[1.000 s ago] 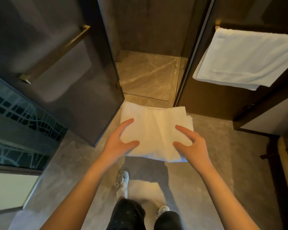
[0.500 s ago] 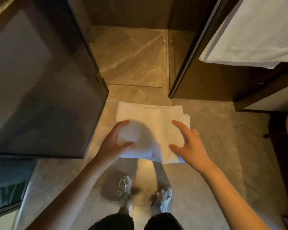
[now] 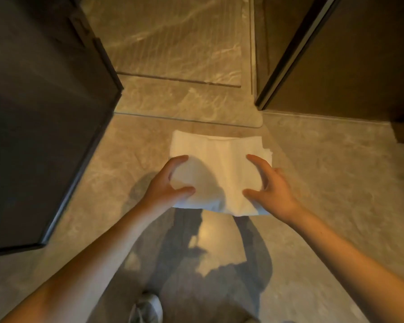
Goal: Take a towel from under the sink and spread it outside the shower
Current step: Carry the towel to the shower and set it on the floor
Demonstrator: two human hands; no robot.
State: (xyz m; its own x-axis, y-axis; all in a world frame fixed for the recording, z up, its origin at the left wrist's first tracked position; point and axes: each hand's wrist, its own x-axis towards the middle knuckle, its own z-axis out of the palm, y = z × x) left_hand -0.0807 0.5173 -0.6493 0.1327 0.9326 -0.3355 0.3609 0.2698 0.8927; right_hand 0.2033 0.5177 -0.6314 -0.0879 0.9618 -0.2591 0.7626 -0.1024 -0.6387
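Observation:
A folded white towel (image 3: 219,159) hangs above the stone floor just in front of the shower threshold (image 3: 187,101), and its shadow falls on the floor below. My left hand (image 3: 166,185) grips its left side, with the thumb and index finger curled over the top. My right hand (image 3: 273,190) grips the right side the same way. The towel is still folded in several layers, and its near edge sags between my hands.
The dark glass shower door (image 3: 44,113) stands open on the left, close to my left arm. A dark wall panel (image 3: 336,54) borders the shower opening on the right. The marble shower floor (image 3: 173,43) lies beyond the threshold. My shoe (image 3: 147,308) shows at the bottom.
The view has tipped down and closer to the floor. The hanging towel on the right wall has left the view. Both hands still hold the folded towel, now lower, in front of the threshold.

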